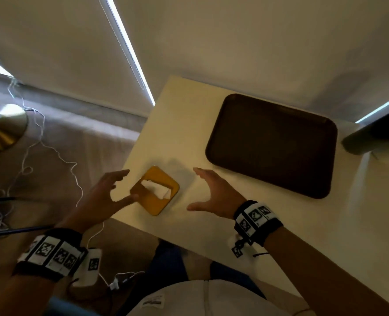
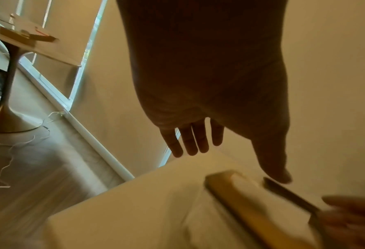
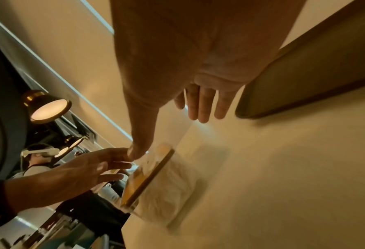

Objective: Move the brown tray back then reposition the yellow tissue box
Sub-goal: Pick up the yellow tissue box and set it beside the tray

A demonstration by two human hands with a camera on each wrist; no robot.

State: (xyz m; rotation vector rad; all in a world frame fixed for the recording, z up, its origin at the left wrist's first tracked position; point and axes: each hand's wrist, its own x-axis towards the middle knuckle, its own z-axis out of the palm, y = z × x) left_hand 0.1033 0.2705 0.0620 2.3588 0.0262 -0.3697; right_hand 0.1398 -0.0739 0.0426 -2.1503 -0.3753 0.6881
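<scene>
**Brown tray set back; both hands framing the yellow tissue box**

Cream-white and matte, the table [image 1: 280,224] is filling the centre and right of the head view, its near-left corner pointing toward the lower centre of the frame. It is bearing both task items, well apart from each other.

The brown tray [image 1: 272,144] is lying flat in the upper right of the head view, close to the far edge of the table and beside the wall. Judged from this position, the first step appears complete: the tray is sitting clear of the working area, leaving bare surface in front of it.

The left hand [image 1: 104,192] is reaching in from the lower left of the head view, fingers spread apart and straight. Its thumb appears to be at the near-left edge of the box; actual contact cannot be confirmed through the blur. The right hand [image 1: 214,192] is hovering right of centre, palm facing left, fingers extended and thumb splayed, holding nothing and apart from the box. The two palms are facing each other, probably so the box can be taken from both sides.

The yellow tissue box [image 1: 155,191] is resting between the hands, near the table's left edge, rotated diagonally, with white tissue showing through its top opening. Repositioning is judged to be only beginning.
</scene>
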